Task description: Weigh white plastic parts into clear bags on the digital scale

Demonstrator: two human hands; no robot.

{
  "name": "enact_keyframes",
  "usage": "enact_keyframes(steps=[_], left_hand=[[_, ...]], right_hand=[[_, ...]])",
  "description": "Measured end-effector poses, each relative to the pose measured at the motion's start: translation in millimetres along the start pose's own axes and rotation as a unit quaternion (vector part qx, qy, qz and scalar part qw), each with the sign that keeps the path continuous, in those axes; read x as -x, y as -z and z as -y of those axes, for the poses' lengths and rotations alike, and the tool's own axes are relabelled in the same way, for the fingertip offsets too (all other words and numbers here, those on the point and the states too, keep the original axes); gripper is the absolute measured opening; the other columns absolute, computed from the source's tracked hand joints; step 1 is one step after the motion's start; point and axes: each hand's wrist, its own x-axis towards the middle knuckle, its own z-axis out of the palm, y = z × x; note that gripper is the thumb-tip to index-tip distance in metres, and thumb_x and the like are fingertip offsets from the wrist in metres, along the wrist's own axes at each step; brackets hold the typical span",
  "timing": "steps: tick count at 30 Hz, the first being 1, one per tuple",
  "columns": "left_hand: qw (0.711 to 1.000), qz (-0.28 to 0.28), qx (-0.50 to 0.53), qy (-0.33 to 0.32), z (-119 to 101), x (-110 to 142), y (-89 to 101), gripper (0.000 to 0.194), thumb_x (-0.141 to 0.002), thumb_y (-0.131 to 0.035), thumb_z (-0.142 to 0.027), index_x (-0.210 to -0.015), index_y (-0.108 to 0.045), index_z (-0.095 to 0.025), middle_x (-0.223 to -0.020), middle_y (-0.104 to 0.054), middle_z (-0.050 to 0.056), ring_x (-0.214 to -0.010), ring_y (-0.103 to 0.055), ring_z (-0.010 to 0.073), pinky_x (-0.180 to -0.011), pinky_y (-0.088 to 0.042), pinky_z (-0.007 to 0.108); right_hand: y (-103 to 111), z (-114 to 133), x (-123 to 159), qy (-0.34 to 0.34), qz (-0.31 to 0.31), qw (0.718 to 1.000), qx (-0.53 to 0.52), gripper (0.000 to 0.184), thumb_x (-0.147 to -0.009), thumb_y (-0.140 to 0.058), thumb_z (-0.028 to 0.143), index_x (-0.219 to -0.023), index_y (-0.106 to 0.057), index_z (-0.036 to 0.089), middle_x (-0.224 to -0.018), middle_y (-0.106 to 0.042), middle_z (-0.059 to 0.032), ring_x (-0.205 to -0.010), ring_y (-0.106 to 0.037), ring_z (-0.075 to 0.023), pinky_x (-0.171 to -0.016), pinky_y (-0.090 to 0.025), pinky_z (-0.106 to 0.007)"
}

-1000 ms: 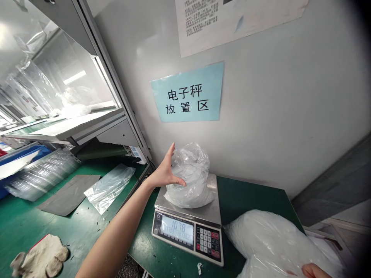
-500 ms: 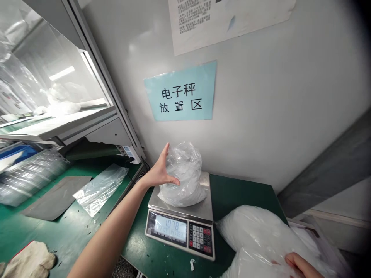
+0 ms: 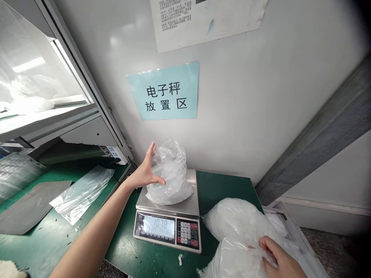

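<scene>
A small clear plastic bag of white stuff (image 3: 171, 177) sits on the steel pan of an electronic scale (image 3: 169, 216) whose display reads 1078. My left hand (image 3: 146, 170) is stretched out against the bag's left side, fingers up and thumb forward, spread and holding nothing. At the lower right my right hand (image 3: 279, 258) rests on a large clear bag of white material (image 3: 237, 227), fingers curled into its plastic.
The scale stands on a green bench (image 3: 226, 189) against a white wall with a blue sign (image 3: 165, 92). An empty clear bag (image 3: 81, 193) and a grey sheet (image 3: 26, 206) lie to the left, under a metal shelf frame (image 3: 87, 88). A white tray edge (image 3: 292, 227) shows at the right.
The view has swung to the right. My right hand has come further onto the large bag. My left hand stays at the small bag's side and the scale still reads 1078.
</scene>
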Motion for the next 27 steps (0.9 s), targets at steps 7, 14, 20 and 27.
enact_keyframes(steps=[7,14,20,27], left_hand=[[1.000,-0.003,0.007,-0.009,3.9,0.0,-1.6,0.124,-0.050,-0.072,-0.052,-0.133,0.015,-0.025,-0.142,0.009,0.015,-0.129,-0.003,0.0321,-0.102,-0.012,0.052],[1.000,0.002,0.015,0.012,1.7,2.4,-1.7,0.125,-0.050,-0.074,-0.049,-0.133,0.016,-0.027,-0.143,0.007,0.015,-0.129,-0.007,0.0309,-0.103,-0.012,0.050],[1.000,0.002,0.016,0.010,-0.1,2.5,-1.7,0.124,-0.050,-0.074,-0.049,-0.133,0.016,-0.028,-0.143,0.006,0.015,-0.129,-0.007,0.0330,-0.102,-0.014,0.053],[1.000,0.000,0.023,0.011,1.2,2.7,-2.9,0.124,-0.051,-0.074,-0.048,-0.133,0.016,-0.027,-0.143,0.007,0.016,-0.129,-0.007,0.0311,-0.103,-0.011,0.051]], right_hand=[[2.5,3.9,-2.0,0.022,-0.017,1.000,-0.002,0.011,-0.069,-0.037,0.031,-0.072,-0.040,0.021,-0.068,-0.051,0.0028,-0.059,-0.053,-0.0108,-0.057,-0.042,-0.015],[5.8,11.3,-2.0,0.006,-0.017,1.000,-0.012,0.016,-0.071,-0.040,0.037,-0.069,-0.038,0.021,-0.063,-0.048,0.0029,-0.056,-0.050,-0.0125,-0.054,-0.041,-0.018],[0.8,8.6,-1.8,0.007,-0.013,1.000,-0.010,0.016,-0.070,-0.042,0.035,-0.069,-0.035,0.021,-0.062,-0.045,0.0037,-0.054,-0.046,-0.0120,-0.054,-0.039,-0.018],[1.0,10.3,2.0,0.014,-0.020,1.000,-0.006,0.010,-0.070,-0.039,0.029,-0.073,-0.034,0.021,-0.066,-0.045,0.0037,-0.059,-0.047,-0.0119,-0.058,-0.039,-0.019]])
